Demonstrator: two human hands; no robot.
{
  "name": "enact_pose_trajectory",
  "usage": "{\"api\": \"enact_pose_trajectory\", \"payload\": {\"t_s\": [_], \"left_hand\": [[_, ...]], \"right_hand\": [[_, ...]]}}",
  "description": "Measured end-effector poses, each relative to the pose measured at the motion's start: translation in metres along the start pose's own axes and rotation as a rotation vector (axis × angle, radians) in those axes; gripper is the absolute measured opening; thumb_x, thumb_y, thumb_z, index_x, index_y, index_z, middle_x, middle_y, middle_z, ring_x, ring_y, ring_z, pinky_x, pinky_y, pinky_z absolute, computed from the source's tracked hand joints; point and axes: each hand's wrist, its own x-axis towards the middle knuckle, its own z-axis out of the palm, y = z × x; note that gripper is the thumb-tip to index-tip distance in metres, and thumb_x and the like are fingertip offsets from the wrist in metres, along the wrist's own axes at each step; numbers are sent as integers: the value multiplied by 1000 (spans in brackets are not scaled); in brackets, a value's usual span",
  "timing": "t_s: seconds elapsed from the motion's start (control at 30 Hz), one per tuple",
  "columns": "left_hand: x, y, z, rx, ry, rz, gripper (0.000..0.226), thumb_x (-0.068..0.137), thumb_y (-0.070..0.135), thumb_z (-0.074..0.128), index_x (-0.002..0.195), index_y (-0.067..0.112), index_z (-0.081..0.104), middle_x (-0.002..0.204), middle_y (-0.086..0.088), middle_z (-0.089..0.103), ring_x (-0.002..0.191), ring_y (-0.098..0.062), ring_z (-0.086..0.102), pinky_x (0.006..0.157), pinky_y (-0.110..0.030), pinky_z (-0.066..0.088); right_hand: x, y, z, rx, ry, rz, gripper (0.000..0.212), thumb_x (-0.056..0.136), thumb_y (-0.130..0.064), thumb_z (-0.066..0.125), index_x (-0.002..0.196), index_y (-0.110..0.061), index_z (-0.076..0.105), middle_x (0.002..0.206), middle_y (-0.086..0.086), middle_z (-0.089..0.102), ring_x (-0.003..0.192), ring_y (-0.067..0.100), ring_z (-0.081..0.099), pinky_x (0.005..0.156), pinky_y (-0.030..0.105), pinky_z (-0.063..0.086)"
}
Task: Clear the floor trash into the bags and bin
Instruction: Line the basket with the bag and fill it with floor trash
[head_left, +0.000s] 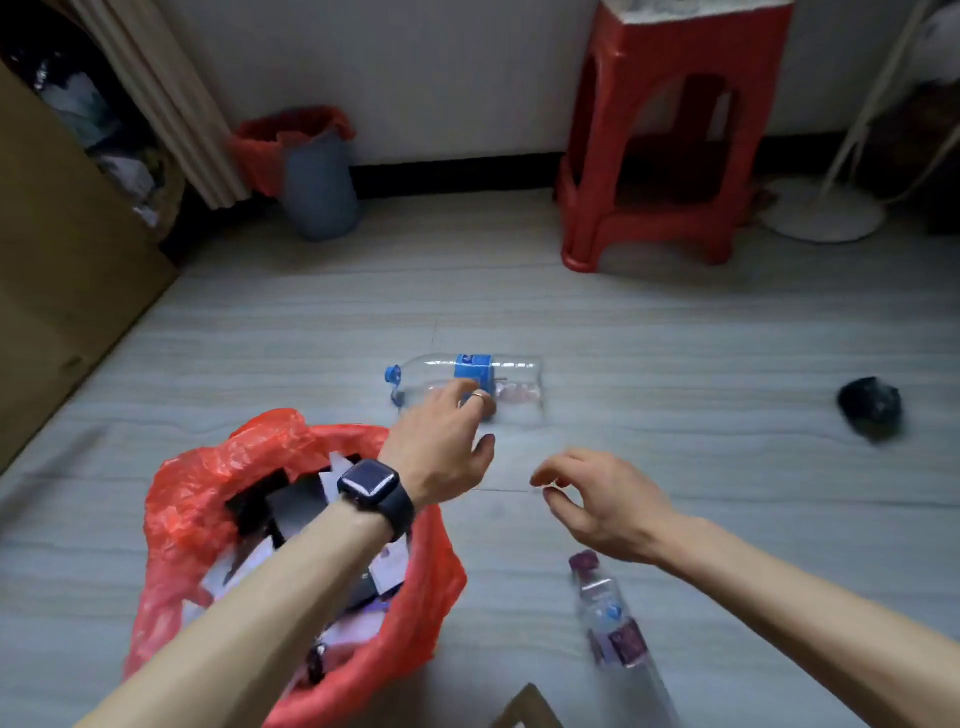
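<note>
Head view: nearest, at the lower left of the frame, an open red plastic bag (291, 525) stuffed with dark and white scraps sits mouth-up on the floor, likely kept close so trash can be dropped straight in. At lower right a blurred clear plastic bottle with a dark purple label (615, 618) lies on the floor. The right hand (608, 506) hovers above it, fingers loosely curled and apart, holding nothing. The left hand (441, 449), with a dark watch at the wrist, reaches over the bag, fingers spread onto a clear bottle with a blue cap and label (467, 384) lying on its side at centre, not yet clamped. The pale grey striped floor (701, 338) runs back past a crumpled black lump (871, 408) at right to a red plastic stool (670, 135) and a grey bin lined in red (311, 171) against the white wall.
</note>
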Motion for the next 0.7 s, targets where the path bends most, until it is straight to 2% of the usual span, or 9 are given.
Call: {"api": "enact_pose_trajectory", "payload": {"t_s": [0.17, 0.33, 0.47, 0.6, 0.7], "left_hand": [[54, 116, 56, 30, -158, 241, 37, 95, 39, 48, 131, 29, 48, 135, 6, 50, 124, -19, 46, 93, -35, 46], [70, 221, 124, 72, -366, 385, 36, 95, 42, 43, 130, 34, 46, 130, 7, 54, 122, -18, 46, 90, -33, 42], [72, 295, 176, 74, -525, 412, 38, 95, 41, 42, 131, 32, 45, 133, 4, 52, 122, -20, 47, 89, -34, 41], [68, 359, 231, 30, -684, 382, 45, 95, 39, 45, 139, 29, 42, 140, 0, 46, 126, -25, 45, 96, -38, 43], [63, 394, 261, 31, -765, 372, 53, 94, 36, 48, 145, 28, 36, 147, -2, 38, 130, -29, 41, 102, -44, 43]], "right_hand": [[-100, 114, -42, -64, 84, 341, 22, 91, -33, 52, 109, -30, 65, 110, -16, 67, 102, 6, 61, 90, 29, 49], [-213, 203, -61, -12, 178, 678, 25, 91, -32, 55, 113, -28, 66, 113, -12, 67, 103, 8, 62, 92, 27, 47], [-294, 261, -58, 57, 271, 921, 29, 89, -30, 60, 118, -26, 63, 119, -6, 64, 107, 13, 61, 93, 25, 44], [-354, 316, -49, 58, 262, 1149, 44, 89, -31, 60, 131, -21, 53, 135, 6, 51, 125, 27, 50, 105, 32, 38], [-374, 352, -53, 50, 275, 1246, 53, 90, -32, 59, 139, -16, 47, 142, 11, 41, 128, 34, 46, 107, 35, 36]]}}
